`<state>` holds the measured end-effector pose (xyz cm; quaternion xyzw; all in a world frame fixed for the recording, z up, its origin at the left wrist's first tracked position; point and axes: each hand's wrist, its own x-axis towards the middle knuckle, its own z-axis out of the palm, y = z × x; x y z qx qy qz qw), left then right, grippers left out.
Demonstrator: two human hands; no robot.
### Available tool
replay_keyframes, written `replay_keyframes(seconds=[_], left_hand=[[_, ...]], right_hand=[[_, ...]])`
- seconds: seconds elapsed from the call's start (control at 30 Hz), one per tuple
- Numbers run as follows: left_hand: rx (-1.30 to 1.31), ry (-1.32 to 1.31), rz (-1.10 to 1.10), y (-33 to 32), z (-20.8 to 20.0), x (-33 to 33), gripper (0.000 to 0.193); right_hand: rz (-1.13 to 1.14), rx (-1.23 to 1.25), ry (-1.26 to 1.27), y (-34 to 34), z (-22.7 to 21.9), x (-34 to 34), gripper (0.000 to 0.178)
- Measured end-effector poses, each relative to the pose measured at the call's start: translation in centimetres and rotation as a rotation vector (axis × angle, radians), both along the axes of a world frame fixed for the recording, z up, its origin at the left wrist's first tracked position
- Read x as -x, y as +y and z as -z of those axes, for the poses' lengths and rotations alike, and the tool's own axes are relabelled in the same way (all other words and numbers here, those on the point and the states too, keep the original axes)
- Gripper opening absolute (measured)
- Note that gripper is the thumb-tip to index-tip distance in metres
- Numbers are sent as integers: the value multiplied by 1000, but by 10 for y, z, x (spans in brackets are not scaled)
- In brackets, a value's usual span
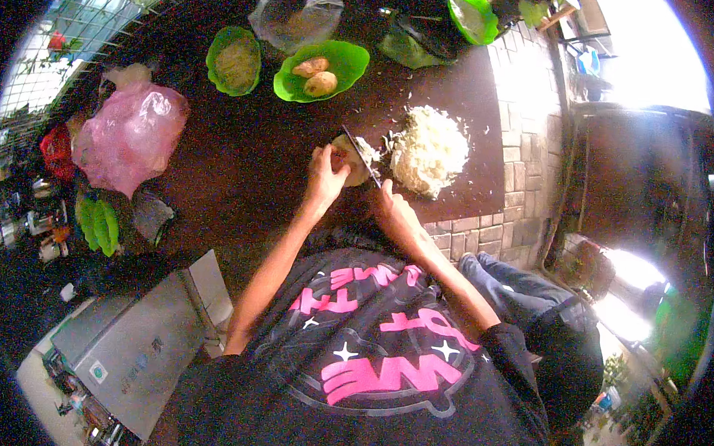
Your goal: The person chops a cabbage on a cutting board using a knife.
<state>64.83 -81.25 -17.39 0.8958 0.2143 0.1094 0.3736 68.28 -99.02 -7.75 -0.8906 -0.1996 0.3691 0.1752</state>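
My left hand (325, 176) is closed on a pale, rounded chunk of cabbage (351, 164), pressing it to the dark brown table (234, 152) from its left side. In my right hand (393, 208) is a knife (362, 152), whose thin dark blade runs away from me across the right part of the cabbage. Just right of the blade rises a large heap of finely shredded white cabbage (429, 151), with loose shreds scattered round it. The cut face of the chunk is partly hidden by fingers and blade.
Beyond my hands stand a green bowl (355, 58) with two brownish lumps, another green bowl (211, 64), a clear plastic bag (297, 24) and a third green bowl (488, 37). A pink plastic bag (136, 133) lies left. A person in jeans (512, 279) is close on my right.
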Motion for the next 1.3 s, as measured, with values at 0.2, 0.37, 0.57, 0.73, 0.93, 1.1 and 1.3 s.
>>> replay_keyframes(seconds=[0.2, 0.37, 0.57, 0.73, 0.93, 1.1, 1.3], left_hand=[[200, 45, 41, 0, -16, -10, 39], [31, 30, 39, 2, -28, -10, 37], [-13, 72, 35, 4, -34, -5, 32], [198, 41, 55, -1, -48, -14, 29], [177, 91, 57, 6, -42, -12, 31], [97, 48, 82, 4, -37, -10, 31], [89, 67, 99, 5, -39, -11, 32]], right_hand=[[-124, -161, -233, -28, 74, 14, 38], [-14, -57, -32, -13, 10, 5, 38], [-16, -141, -23, -19, -2, -1, 28], [66, -142, -101, -25, 26, -12, 28], [50, -93, -94, -21, 14, -17, 30], [26, -6, -83, -11, 20, -5, 36], [-5, -48, -124, -4, 10, -4, 33]])
